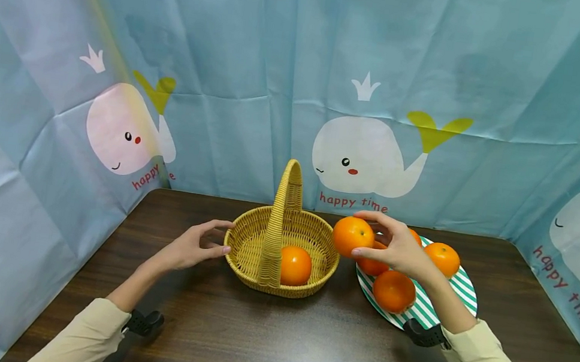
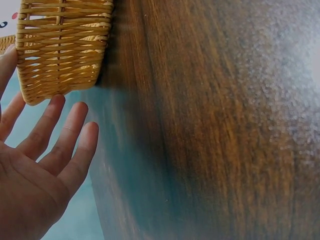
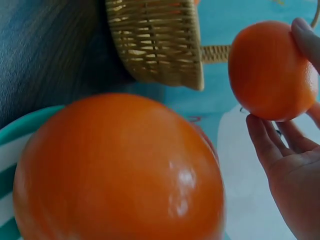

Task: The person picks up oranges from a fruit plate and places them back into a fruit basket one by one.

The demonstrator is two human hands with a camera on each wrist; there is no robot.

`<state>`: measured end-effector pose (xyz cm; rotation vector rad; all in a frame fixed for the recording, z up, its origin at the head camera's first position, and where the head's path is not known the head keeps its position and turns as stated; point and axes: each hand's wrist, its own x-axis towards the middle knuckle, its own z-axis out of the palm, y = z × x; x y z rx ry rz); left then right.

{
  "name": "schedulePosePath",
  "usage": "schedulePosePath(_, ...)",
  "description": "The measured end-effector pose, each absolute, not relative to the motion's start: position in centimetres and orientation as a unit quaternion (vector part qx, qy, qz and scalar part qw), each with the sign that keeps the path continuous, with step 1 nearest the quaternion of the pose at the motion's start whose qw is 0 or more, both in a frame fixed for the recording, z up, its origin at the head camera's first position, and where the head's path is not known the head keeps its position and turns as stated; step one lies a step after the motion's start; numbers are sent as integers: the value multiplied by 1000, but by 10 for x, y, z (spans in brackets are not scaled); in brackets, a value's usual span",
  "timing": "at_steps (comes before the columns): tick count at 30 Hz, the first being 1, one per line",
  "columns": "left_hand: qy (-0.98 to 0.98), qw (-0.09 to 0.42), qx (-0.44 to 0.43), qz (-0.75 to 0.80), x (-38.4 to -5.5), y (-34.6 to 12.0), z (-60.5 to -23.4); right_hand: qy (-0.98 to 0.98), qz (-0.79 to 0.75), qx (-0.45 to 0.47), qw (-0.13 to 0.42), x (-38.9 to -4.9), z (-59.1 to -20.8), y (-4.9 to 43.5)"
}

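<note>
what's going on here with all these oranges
A person's right hand holds an orange up off the table, between the basket and the striped plate. Their left hand touches the side of the basket with its fingertips. One other orange sits inside the basket, and at least four more oranges lie on the plate.

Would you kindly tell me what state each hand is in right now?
Left hand: open, at the side of the basket.
Right hand: closed, holding an orange.
</note>
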<state>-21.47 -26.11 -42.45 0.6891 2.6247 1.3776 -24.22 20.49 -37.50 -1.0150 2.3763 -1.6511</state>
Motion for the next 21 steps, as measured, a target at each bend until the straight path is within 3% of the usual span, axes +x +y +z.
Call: schedulePosePath(21, 859, 46, 235, 453, -213, -261, -422, 755, -556, -342, 62, -255, -386, 164)
